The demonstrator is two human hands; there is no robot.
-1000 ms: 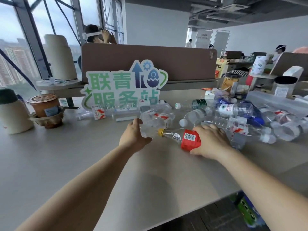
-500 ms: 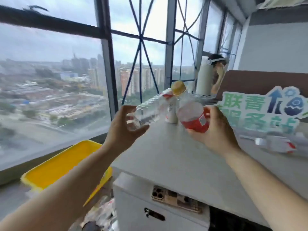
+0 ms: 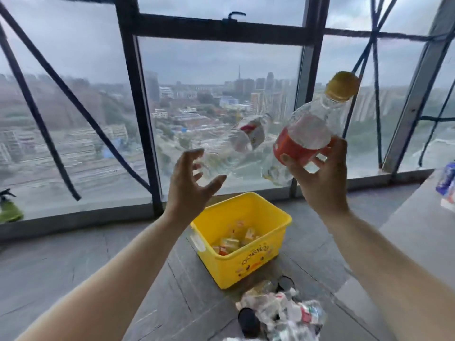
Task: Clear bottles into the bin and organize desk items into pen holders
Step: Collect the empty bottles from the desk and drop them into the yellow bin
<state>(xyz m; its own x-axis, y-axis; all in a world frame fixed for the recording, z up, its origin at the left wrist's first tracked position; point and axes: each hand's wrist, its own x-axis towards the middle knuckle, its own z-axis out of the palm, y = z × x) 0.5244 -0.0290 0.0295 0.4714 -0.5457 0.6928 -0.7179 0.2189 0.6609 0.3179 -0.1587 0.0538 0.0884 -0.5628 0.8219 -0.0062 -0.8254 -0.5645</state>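
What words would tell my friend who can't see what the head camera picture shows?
A person's right hand grips a red-labelled bottle with a yellow cap. A blurry clear bottle is at the spread fingers of the left hand; whether they hold it is unclear. A yellow bin sits on the floor below, by a big window.

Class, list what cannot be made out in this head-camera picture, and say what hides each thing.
Head view.
Label of the clear bottle: motion blur.
Whether the left hand grips that bottle: blur and see-through plastic.
Items in the yellow bin: too small, partly behind its near wall.
Blue-labelled item on the desk: cut by the right edge.
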